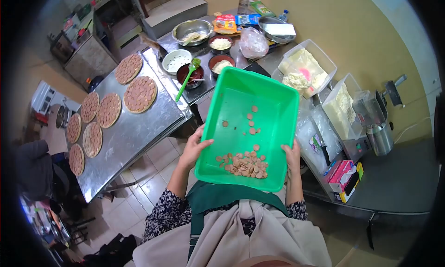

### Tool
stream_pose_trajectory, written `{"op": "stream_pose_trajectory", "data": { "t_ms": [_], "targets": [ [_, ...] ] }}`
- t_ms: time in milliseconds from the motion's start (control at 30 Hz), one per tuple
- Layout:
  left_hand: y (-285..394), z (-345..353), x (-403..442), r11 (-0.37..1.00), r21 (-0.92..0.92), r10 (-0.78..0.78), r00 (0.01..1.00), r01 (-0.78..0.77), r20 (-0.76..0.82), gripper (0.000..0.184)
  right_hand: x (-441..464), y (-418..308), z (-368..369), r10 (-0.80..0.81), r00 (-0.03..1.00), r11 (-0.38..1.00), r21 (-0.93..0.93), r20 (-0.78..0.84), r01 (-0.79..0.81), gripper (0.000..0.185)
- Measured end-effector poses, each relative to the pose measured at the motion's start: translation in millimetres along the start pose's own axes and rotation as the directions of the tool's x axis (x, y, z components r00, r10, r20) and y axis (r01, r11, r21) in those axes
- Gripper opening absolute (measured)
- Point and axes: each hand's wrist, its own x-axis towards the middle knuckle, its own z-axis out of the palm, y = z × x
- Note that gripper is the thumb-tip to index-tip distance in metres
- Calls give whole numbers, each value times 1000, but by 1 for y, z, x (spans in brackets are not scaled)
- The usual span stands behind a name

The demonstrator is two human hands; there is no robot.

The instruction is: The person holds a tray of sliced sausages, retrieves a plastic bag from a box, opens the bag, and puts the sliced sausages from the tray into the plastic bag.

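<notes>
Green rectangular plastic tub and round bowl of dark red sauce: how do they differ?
The tub is larger and rectangular, the bowl smaller and round. The left hand and right hand hold the tub; the bowl rests on a metal table. Both are open-topped, with food inside.

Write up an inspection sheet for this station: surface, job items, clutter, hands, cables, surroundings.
Surface: metal table carries seven topped dough rounds; bare areas look streaked.
Job items: green tub is tilted, with thin round slices mostly heaped at the end nearest the wearer, a few scattered.
Clutter: food packets, a tied plastic bag and several bowls crowd the far counter; a pink tissue box stands at right.
Hands: left hand and right hand grip opposite sides of the tub.
Cables: pale cord near the right wall; its ends are unclear.
Surroundings: tiled floor; another person in dark clothing at the left edge.
</notes>
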Motion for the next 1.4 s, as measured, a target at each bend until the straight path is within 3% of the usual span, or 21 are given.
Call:
{"op": "stream_pose_trajectory", "data": {
  "t_ms": [33, 67, 133, 200, 300, 333, 400, 500, 567, 633, 700, 733, 767, 800, 833, 900, 933, 967, 1033, 1167, 1400],
  "targets": [
    [4, -5, 3, 998, 27, 56, 998, -55, -29, 30, 10, -2, 8, 1, 1000, 1000, 5, -13, -1, 34],
    [7, -9, 3, 999, -52, 5, 997, -9, -81, 23, 20, -4, 19, 5, 1000, 999, 39, 24, -6, 33],
    [5, -22, 4, 998, -55, 16, 987, -25, -158, 36, 42, -11, 41, 12, 998, 997, 80, 66, -17, 31],
    [17, -22, 0, 997, -60, 38, 967, -55, -250, 46, 66, -18, 60, -58, 987, 998, 9, 151, 57, 31],
    [25, -26, -4, 995, 37, 96, 926, -89, -365, 46, 101, -22, 86, -165, 953, 985, 2, 256, 170, 26],
    [30, -21, -5, 995, -8, 92, 912, -103, -399, 44, 117, -24, 92, -171, 949, 985, 14, 263, 174, 26],
    [33, -10, -5, 992, -12, 104, 884, -123, -456, 43, 141, -29, 97, -107, 932, 896, -372, 345, 241, 27],
    [40, 7, 12, 989, -7, 125, 848, -150, -514, 41, 171, -38, 98, -182, 902, 876, -352, 392, 330, 32],
    [42, 22, 22, 984, -3, 145, 821, -176, -552, 39, 188, -44, 90, -133, 906, 874, -384, 401, 298, 33],
    [43, 34, 36, 982, -8, 155, 826, -190, -542, 39, 201, -48, 79, -82, 908, 866, -421, 412, 269, 33],
    [48, 50, 51, 979, -11, 164, 824, -202, -542, 39, 211, -47, 67, -217, 906, 857, -373, 363, 355, 36],
    [54, 65, 59, 975, 13, 192, 805, -224, -562, 34, 212, -61, 58, -110, 922, 840, -461, 371, 286, 36],
    [57, 73, 63, 968, 37, 224, 783, -250, -581, 29, 211, -75, 53, -234, 915, 844, -399, 329, 359, 35],
    [46, 68, 69, 955, 65, 275, 779, -291, -563, 17, 212, -90, 49, -364, 896, 778, -447, 253, 442, 34],
    [53, 78, 75, 954, 71, 277, 771, -290, -573, 17, 213, -104, 45, -491, 853, 701, -501, 176, 507, 33],
    [67, 106, 84, 889, 306, 457, 717, -341, -527, 10, 214, -130, 46, -505, 822, 712, -411, 264, 569, 32],
    [72, 113, 86, 905, 290, 423, 743, -312, -519, 14, 214, -135, 49, -523, 786, 718, -327, 331, 615, 30],
    [71, 116, 86, 906, 292, 419, 747, -307, -516, 14, 216, -132, 56, -518, 790, 722, -328, 327, 609, 30],
    [72, 121, 91, 899, 306, 426, 784, -313, -452, 9, 227, -120, 75, -448, 727, 766, -195, 521, 612, 27],
    [77, 139, 93, 895, 336, 427, 781, -293, -455, 8, 251, -98, 93, -489, 753, 743, -243, 441, 624, 20],
    [93, 148, 94, 900, 306, 430, 745, -310, -510, 11, 243, -134, 56, -388, 793, 824, -208, 470, 527, 19]
  ]
}}
